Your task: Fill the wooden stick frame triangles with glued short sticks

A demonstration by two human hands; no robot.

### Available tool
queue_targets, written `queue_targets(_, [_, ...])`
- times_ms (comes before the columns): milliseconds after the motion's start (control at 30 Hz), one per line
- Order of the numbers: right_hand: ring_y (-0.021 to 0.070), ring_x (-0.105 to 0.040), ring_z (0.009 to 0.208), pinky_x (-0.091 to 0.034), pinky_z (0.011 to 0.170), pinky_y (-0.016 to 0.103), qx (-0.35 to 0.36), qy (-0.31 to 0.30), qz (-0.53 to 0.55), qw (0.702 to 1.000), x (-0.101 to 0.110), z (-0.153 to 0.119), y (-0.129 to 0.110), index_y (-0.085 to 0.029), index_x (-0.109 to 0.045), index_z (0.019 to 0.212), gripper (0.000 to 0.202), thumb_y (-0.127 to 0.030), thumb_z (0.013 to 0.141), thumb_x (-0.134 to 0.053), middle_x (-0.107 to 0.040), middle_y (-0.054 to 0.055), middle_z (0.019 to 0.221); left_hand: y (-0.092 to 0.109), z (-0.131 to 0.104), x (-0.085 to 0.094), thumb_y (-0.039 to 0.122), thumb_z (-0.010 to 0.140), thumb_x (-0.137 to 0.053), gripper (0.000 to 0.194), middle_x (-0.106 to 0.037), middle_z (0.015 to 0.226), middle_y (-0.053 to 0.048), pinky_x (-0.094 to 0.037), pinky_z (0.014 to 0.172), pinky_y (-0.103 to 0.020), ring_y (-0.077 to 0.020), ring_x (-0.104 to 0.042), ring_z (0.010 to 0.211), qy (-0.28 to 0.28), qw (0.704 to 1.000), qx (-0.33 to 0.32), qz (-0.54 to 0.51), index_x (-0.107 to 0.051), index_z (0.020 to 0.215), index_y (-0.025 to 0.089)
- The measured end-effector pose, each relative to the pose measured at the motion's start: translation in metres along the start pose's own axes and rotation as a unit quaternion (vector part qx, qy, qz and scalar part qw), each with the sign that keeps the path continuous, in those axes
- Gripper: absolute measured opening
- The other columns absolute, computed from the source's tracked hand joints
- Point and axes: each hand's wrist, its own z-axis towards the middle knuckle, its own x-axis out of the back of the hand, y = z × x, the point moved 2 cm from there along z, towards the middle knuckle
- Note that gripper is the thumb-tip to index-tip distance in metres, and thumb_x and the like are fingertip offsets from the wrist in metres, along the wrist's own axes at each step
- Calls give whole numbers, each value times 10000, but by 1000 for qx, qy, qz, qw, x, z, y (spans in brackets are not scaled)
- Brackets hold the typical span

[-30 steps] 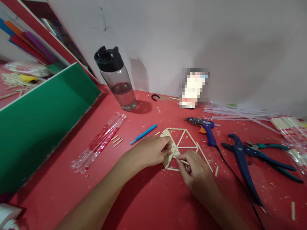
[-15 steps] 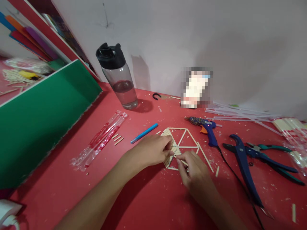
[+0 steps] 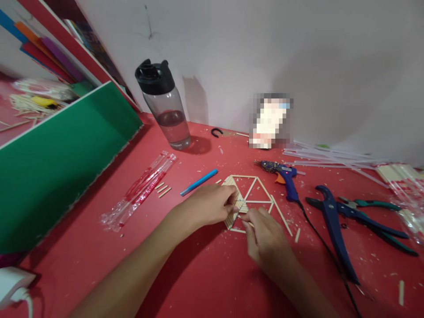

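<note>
A hexagonal frame of thin wooden sticks (image 3: 259, 202) lies on the red table, with spokes meeting at its centre. Its left part is filled with a panel of sticks laid side by side (image 3: 232, 182). My left hand (image 3: 215, 204) rests over that panel, thumb and fingertips closed on its edge near the centre. From the right, my right hand (image 3: 266, 232) pinches a short wooden stick (image 3: 251, 224) close to the panel's lower edge. The hands cover part of the frame's lower side. One loose longer stick (image 3: 282, 215) leans along the frame's right side.
A blue glue gun (image 3: 289, 179) with its cord lies to the right, beside blue cutters (image 3: 331, 221) and green-handled pliers (image 3: 374, 203). A blue pen (image 3: 199, 182), plastic wrappers (image 3: 142, 190) and a water bottle (image 3: 168, 115) stand or lie left. Glue sticks (image 3: 318, 157) lie along the wall.
My right hand has shifted slightly left, bringing its stick closer to the panel. My left hand stays at the panel. The whole view has moved a little.
</note>
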Motion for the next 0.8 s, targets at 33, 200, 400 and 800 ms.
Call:
queue_targets(33, [204,-512,692,-381,620,305,0,1,2,1000,0,-1,0,-194,-530,856,172,-77,944,-439,-549,36,742,-1,0,0,327,884,-610,101,-674,782,27,-301,570,-288,-160,-594,686,-1,1000,-2,-3,-572,844,241])
queue_targets(200, [200,-536,726,-411,641,292,-11,19,24,999,-2,-4,3,-185,-540,902,139,-85,954,-459,-563,40,773,-4,1,-3,351,882,-611,116,-674,783,36,-285,541,-282,-151,-583,663,3,1000,-10,-13,-572,850,246])
queue_targets(400, [200,-527,710,-417,631,293,-14,29,7,999,-4,-3,2,-195,-524,893,139,-90,961,-465,-556,35,762,-3,2,-2,359,864,-627,146,-665,749,33,-277,542,-281,-156,-570,638,8,1000,-1,-9,-575,801,238])
queue_targets(800, [200,-560,719,-443,615,283,-32,13,32,999,-2,-4,3,-206,-518,882,133,-107,951,-463,-579,40,768,-5,4,-3,352,864,-624,114,-672,760,38,-286,547,-282,-159,-578,667,2,1000,-7,-21,-583,838,248])
